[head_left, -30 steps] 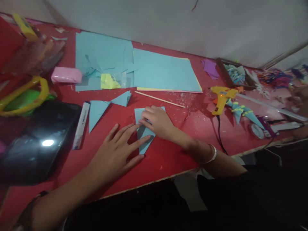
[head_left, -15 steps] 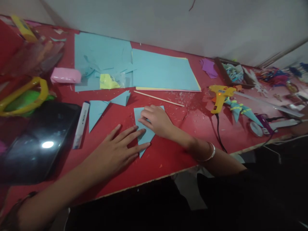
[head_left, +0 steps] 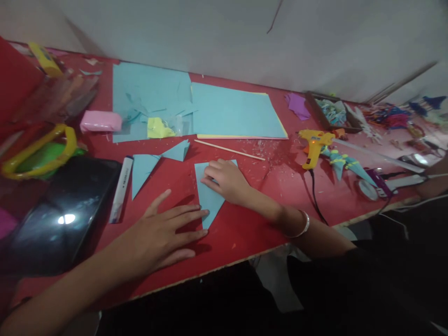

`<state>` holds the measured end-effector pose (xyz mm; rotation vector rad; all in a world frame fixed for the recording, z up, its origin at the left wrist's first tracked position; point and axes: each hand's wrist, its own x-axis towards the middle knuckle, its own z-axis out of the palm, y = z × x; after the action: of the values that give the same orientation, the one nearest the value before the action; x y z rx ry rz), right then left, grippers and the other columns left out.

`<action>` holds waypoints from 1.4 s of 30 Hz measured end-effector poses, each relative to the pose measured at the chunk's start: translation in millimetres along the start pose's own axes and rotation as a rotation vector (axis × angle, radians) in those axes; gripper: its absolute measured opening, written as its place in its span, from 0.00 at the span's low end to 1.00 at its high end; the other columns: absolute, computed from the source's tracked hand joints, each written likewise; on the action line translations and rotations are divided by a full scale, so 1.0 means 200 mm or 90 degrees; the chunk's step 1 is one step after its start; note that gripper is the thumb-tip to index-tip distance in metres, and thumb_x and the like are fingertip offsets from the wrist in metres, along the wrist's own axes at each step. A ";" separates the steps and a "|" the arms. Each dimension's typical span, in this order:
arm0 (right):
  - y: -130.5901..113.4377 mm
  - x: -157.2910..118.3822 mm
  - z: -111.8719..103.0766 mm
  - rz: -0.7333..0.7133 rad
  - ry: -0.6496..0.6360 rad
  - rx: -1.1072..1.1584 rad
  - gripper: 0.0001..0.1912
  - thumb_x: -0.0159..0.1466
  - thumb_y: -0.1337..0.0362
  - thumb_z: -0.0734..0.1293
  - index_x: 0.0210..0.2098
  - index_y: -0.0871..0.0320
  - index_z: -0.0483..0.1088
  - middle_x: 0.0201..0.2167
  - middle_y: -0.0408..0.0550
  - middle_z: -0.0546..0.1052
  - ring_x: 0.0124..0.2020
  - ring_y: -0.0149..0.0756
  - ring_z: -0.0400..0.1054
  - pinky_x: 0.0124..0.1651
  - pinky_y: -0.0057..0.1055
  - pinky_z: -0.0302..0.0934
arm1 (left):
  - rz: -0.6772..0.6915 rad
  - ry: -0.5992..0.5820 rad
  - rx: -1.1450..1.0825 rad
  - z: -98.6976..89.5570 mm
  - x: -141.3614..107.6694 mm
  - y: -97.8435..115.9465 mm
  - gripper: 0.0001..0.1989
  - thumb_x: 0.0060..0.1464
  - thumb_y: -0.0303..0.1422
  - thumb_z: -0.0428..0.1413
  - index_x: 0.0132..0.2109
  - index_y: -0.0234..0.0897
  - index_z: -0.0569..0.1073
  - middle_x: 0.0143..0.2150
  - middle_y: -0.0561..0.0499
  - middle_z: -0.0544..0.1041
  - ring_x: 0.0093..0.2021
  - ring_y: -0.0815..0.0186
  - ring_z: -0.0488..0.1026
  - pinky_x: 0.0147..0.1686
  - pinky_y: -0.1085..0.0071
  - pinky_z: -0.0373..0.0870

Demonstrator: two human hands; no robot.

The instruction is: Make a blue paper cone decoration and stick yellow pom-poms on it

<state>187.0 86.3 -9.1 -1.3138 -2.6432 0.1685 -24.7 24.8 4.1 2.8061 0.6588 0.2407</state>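
Observation:
A folded piece of light blue paper [head_left: 213, 201], narrowing to a point at its lower end, lies flat on the red tabletop. My right hand [head_left: 227, 181] rests on its upper part with the fingers curled in; whether anything is inside them is hidden. From the left, my left hand [head_left: 171, 233] lies open with spread fingers, some fingertips touching the paper's left edge and lower point. Left of the paper sit a folded blue triangle [head_left: 144, 171] and a smaller folded blue piece [head_left: 178, 151]. A white marker [head_left: 121, 190] lies beside the triangle. Behind my right hand is a thin wooden stick [head_left: 229, 150].
Blue sheets [head_left: 238, 111] are stacked along the wall. A yellow glue gun [head_left: 314, 145] with a black cord lies right, near a folded blue craft piece [head_left: 345, 164]. A box of scraps [head_left: 336, 112] stands behind. A dark glossy object [head_left: 63, 214] and a pink packet [head_left: 101, 121] lie left.
My left hand has drawn back a little, left and towards me, so less of it covers the paper. My right hand stays curled on the paper. The view has shifted slightly.

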 end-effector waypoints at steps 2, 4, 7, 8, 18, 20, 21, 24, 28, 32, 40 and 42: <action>0.00 0.00 0.00 0.001 -0.003 -0.001 0.15 0.65 0.57 0.56 0.30 0.60 0.66 0.31 0.47 0.70 0.34 0.35 0.58 0.33 0.31 0.44 | 0.002 0.013 -0.034 -0.02 0.03 0.01 0.12 0.57 0.40 0.48 0.45 0.53 0.72 0.51 0.56 0.72 0.53 0.58 0.67 0.59 0.46 0.41; 0.00 0.00 0.00 0.001 -0.001 0.000 0.15 0.65 0.57 0.56 0.31 0.60 0.66 0.30 0.47 0.69 0.33 0.35 0.58 0.33 0.31 0.44 | -0.033 0.031 -0.076 -0.02 0.08 0.03 0.11 0.58 0.37 0.47 0.40 0.50 0.74 0.44 0.56 0.76 0.48 0.62 0.70 0.58 0.50 0.46; 0.00 0.00 0.01 -0.003 0.009 0.001 0.15 0.65 0.57 0.56 0.31 0.60 0.66 0.30 0.46 0.69 0.33 0.35 0.58 0.33 0.31 0.45 | -0.065 0.012 -0.146 -0.02 0.16 0.03 0.15 0.58 0.34 0.45 0.31 0.41 0.74 0.31 0.54 0.75 0.35 0.67 0.72 0.47 0.61 0.63; 0.00 0.00 0.01 -0.004 0.012 0.000 0.15 0.65 0.57 0.56 0.31 0.60 0.66 0.30 0.46 0.69 0.33 0.35 0.58 0.33 0.30 0.45 | -0.074 0.004 -0.151 -0.01 0.18 0.03 0.15 0.58 0.34 0.45 0.29 0.40 0.73 0.30 0.53 0.74 0.32 0.67 0.71 0.40 0.65 0.66; 0.00 0.00 0.00 -0.006 0.008 0.004 0.15 0.65 0.57 0.56 0.30 0.59 0.66 0.30 0.47 0.69 0.33 0.35 0.58 0.33 0.30 0.44 | -0.222 0.070 0.030 0.05 0.16 0.04 0.21 0.50 0.43 0.52 0.48 0.36 0.68 0.48 0.43 0.72 0.46 0.55 0.67 0.43 0.59 0.64; 0.00 0.00 0.00 -0.005 0.009 0.007 0.15 0.65 0.57 0.56 0.29 0.59 0.66 0.30 0.47 0.69 0.33 0.35 0.58 0.33 0.30 0.44 | -0.232 0.065 0.062 0.05 0.15 0.05 0.26 0.51 0.45 0.51 0.53 0.34 0.65 0.51 0.41 0.70 0.49 0.53 0.67 0.46 0.57 0.63; 0.00 0.00 0.00 -0.004 0.009 0.010 0.15 0.65 0.57 0.56 0.29 0.59 0.66 0.30 0.46 0.69 0.33 0.35 0.58 0.33 0.30 0.45 | -0.238 0.061 0.070 0.05 0.15 0.05 0.28 0.51 0.46 0.50 0.54 0.33 0.65 0.52 0.40 0.70 0.50 0.52 0.66 0.47 0.56 0.63; 0.00 0.00 0.01 -0.006 0.010 0.018 0.15 0.65 0.57 0.56 0.29 0.59 0.66 0.30 0.47 0.69 0.33 0.35 0.58 0.33 0.30 0.46 | -0.258 0.050 0.066 0.05 0.15 0.05 0.31 0.49 0.48 0.50 0.56 0.34 0.63 0.55 0.40 0.68 0.54 0.50 0.63 0.51 0.54 0.59; 0.01 0.00 -0.01 -0.004 0.013 0.071 0.12 0.65 0.59 0.57 0.31 0.60 0.66 0.29 0.47 0.69 0.33 0.35 0.59 0.35 0.30 0.49 | -0.288 0.035 0.053 0.05 0.13 0.04 0.35 0.47 0.51 0.51 0.59 0.39 0.60 0.59 0.42 0.64 0.58 0.48 0.57 0.54 0.50 0.54; -0.02 -0.07 -0.07 -0.053 0.068 0.112 0.10 0.64 0.64 0.55 0.39 0.60 0.67 0.36 0.50 0.69 0.38 0.35 0.60 0.41 0.31 0.54 | -0.282 0.016 0.049 0.04 0.13 0.04 0.37 0.46 0.52 0.50 0.60 0.40 0.58 0.61 0.43 0.61 0.60 0.47 0.55 0.55 0.49 0.53; -0.07 -0.32 -0.17 -0.316 -0.084 0.015 0.15 0.61 0.66 0.59 0.47 0.53 0.67 0.54 0.50 0.64 0.56 0.39 0.54 0.59 0.42 0.45 | -0.279 0.022 0.024 0.05 0.12 0.03 0.37 0.44 0.51 0.52 0.60 0.40 0.59 0.62 0.46 0.60 0.60 0.48 0.54 0.56 0.48 0.52; -0.06 -0.36 -0.15 -0.308 -0.105 0.034 0.19 0.60 0.66 0.60 0.50 0.49 0.65 0.55 0.48 0.64 0.57 0.38 0.53 0.59 0.42 0.47 | -0.276 0.026 0.015 0.05 0.12 0.03 0.37 0.45 0.50 0.52 0.60 0.41 0.58 0.62 0.46 0.59 0.61 0.48 0.53 0.56 0.48 0.52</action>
<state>226.2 22.7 14.8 -0.6373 -2.9773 0.2832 0.6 28.6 -1.5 2.5991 1.2567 0.2063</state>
